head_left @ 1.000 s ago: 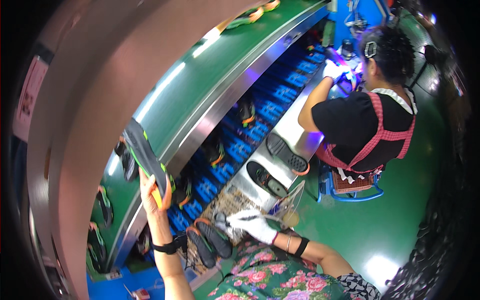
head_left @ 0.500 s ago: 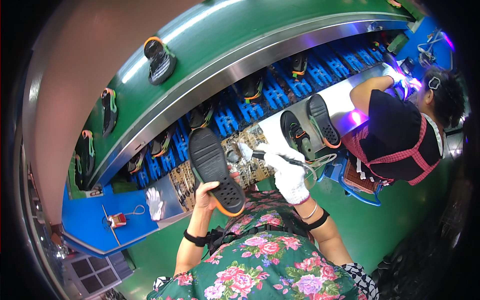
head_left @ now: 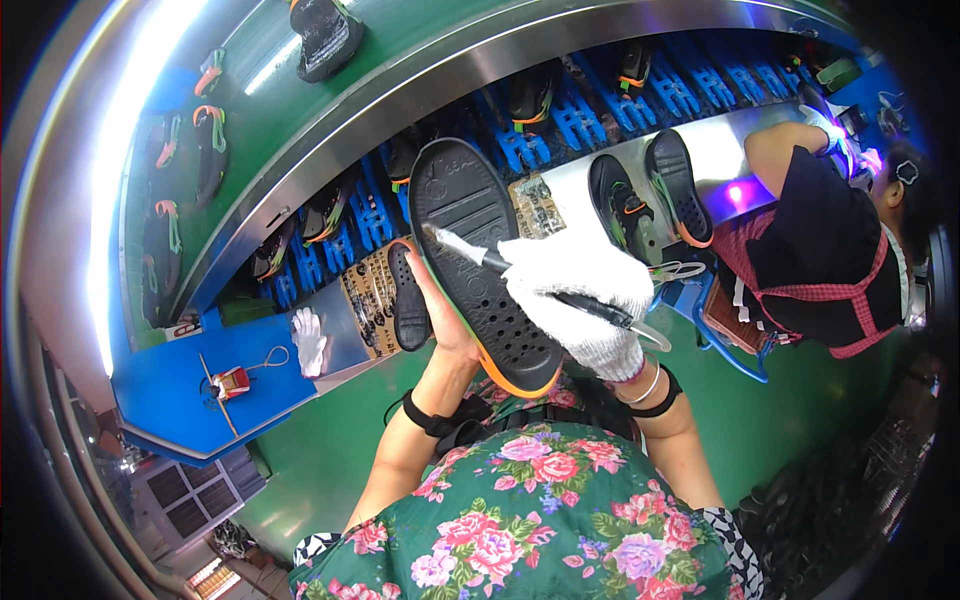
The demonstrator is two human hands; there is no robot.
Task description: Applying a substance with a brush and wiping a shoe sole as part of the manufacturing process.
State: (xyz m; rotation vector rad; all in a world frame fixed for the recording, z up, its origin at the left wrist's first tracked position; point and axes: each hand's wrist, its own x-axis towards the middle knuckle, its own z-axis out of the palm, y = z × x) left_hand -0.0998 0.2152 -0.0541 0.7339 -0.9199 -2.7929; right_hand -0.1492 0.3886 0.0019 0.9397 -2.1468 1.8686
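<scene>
My bare left hand point(head_left: 447, 325) holds a black shoe point(head_left: 462, 200) with its sole turned up; the sole has grooves, rows of holes and orange at the heel. A white knitted glove covers my right hand point(head_left: 585, 290), which is closed around a slim dark-handled brush point(head_left: 462, 247) with a pale tip and a thin clear tube at its rear. The brush tip is over the forefoot of the sole; whether it touches, I cannot tell. Left of my left hand, a second dark shoe point(head_left: 410, 305) with an orange edge lies sole up on the bench.
Two shoes point(head_left: 620, 205) stand on the metal bench to the right, near a co-worker point(head_left: 800, 240) seated under violet light. Blue racks point(head_left: 520, 148) with shoes run behind, below a green conveyor point(head_left: 420, 25). An empty white glove point(head_left: 309, 342) lies beside a blue table point(head_left: 170, 385).
My right hand has brought the brush from the taped bench onto the sole. The held shoe has come closer and right. My view has shifted, and the second shoe now shows beside it.
</scene>
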